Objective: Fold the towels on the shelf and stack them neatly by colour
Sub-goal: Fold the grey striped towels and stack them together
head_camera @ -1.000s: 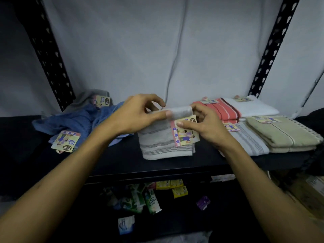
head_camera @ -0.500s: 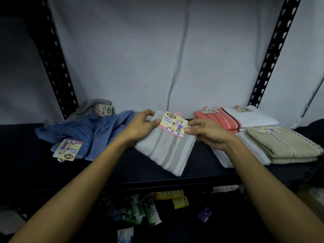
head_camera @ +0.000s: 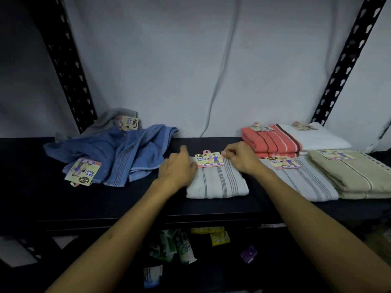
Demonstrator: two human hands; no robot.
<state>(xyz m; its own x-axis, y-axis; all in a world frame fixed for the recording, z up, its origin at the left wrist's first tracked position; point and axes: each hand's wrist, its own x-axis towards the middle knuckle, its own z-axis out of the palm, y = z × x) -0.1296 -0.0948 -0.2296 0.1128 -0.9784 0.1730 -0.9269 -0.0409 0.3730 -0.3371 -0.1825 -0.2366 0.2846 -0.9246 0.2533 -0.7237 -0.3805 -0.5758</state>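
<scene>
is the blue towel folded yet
No, the blue towel lies crumpled in a loose heap on the shelf, left of both hands.

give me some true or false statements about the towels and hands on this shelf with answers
1. The white striped towel lies folded flat on the shelf. True.
2. The blue towels are neatly folded. False: they lie crumpled in a heap.
3. Both the left hand and the right hand rest on the white striped towel. True.
4. The orange towel is left of the blue towels. False: it is on the right, beside a white towel.
5. The beige towels are folded at the far right. True.
</scene>
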